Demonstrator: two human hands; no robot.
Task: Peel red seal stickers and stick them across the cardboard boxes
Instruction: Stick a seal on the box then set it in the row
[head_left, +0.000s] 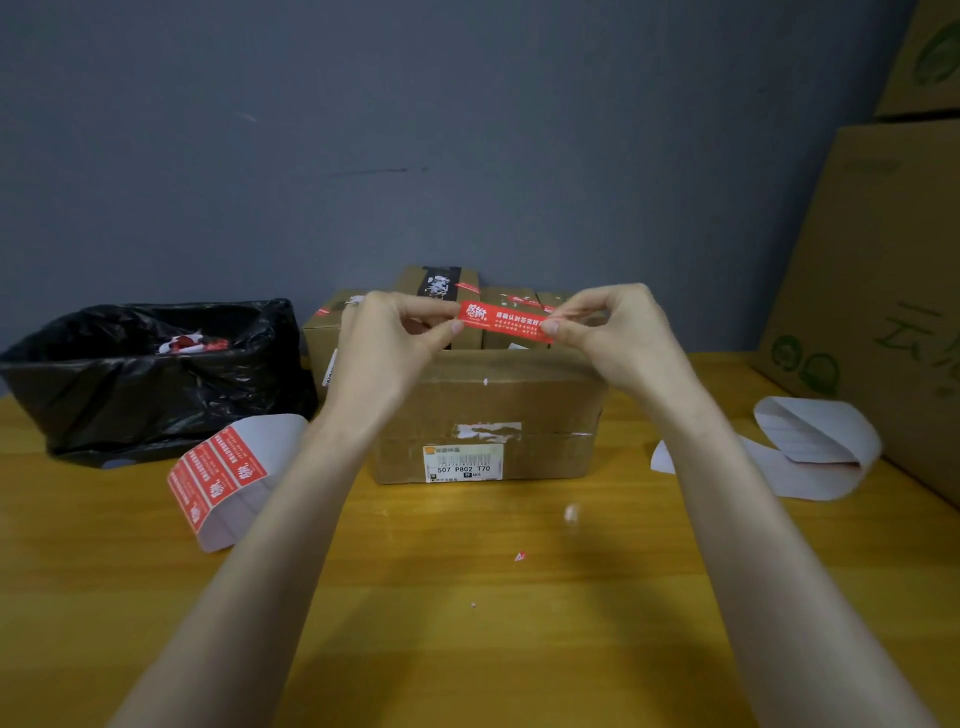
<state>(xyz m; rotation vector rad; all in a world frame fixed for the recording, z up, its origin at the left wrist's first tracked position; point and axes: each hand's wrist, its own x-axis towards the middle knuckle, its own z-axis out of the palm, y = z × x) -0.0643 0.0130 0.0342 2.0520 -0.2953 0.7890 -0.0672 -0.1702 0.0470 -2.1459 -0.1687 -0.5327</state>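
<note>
Hands stretching a red seal sticker (503, 321) above a cardboard box (488, 415).
Left hand (390, 343) pinches the sticker's left end, right hand (613, 332) pinches its right end, holding it level over the box's far edge on the wooden table (467, 623). A sticker roll (228, 478) lies left, a black-lined bin (150, 374) behind it.

Red seal sticker (506, 322): smooth paper, faint sheen. Cardboard box (488, 400): matt brown board, slightly rough, glossy clear tape over the seam. Table (467, 649): yellow wood, smooth, semi-gloss. Bin liner (156, 384): black plastic, crinkled, shiny. Backing paper (815, 447): white, smooth, matt.
</note>
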